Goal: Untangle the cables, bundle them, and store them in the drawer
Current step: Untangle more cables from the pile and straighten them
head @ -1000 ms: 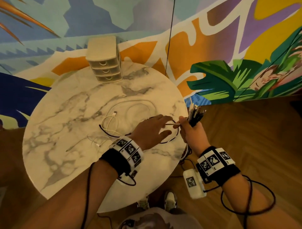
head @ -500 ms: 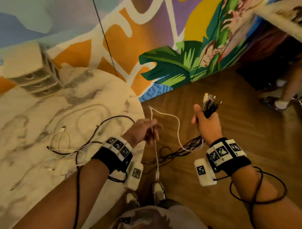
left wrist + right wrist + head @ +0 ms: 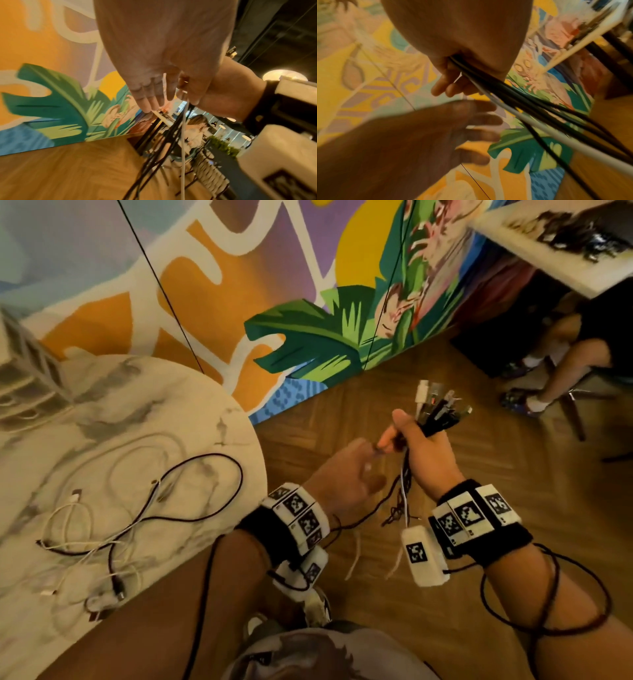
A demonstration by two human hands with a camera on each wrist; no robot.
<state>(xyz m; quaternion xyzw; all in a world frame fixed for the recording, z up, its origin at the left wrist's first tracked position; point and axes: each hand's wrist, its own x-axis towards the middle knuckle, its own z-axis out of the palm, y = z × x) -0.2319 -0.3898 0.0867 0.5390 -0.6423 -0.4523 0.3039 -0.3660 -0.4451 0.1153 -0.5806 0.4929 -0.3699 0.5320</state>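
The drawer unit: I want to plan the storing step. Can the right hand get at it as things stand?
Probably not. The right hand grips the cable bundle out over the floor, while the drawer unit sits at the table's far side, with the left hand between.

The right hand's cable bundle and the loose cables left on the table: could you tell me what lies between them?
In the head view, the left hand lies between the bundle in the right hand and the loose cables, along with bare table edge.

No legible text or labels
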